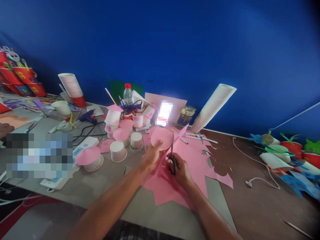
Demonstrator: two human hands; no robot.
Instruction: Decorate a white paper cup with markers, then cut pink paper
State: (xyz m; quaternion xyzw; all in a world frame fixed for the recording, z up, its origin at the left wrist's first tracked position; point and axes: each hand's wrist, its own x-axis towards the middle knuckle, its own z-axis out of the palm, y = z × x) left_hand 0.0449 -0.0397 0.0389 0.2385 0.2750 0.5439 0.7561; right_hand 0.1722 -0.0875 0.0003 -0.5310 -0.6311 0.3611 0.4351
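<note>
My left hand pinches a round piece of pink paper by its lower edge, thumb on top. In my right hand is a pair of dark-handled scissors, fingers through the loops. The blades point up and touch the circle's right edge, where a pink strip stands off to the side. Beneath both hands lies a large jagged sheet of pink paper. Left of them stand upturned white paper cups, and one cup wears a shallow pink paper cone.
A bright phone leans behind the hands, beside a glass jar and a tall leaning stack of cups. At left are a power strip and a blue glue gun. Another person's hand shows at the far left edge.
</note>
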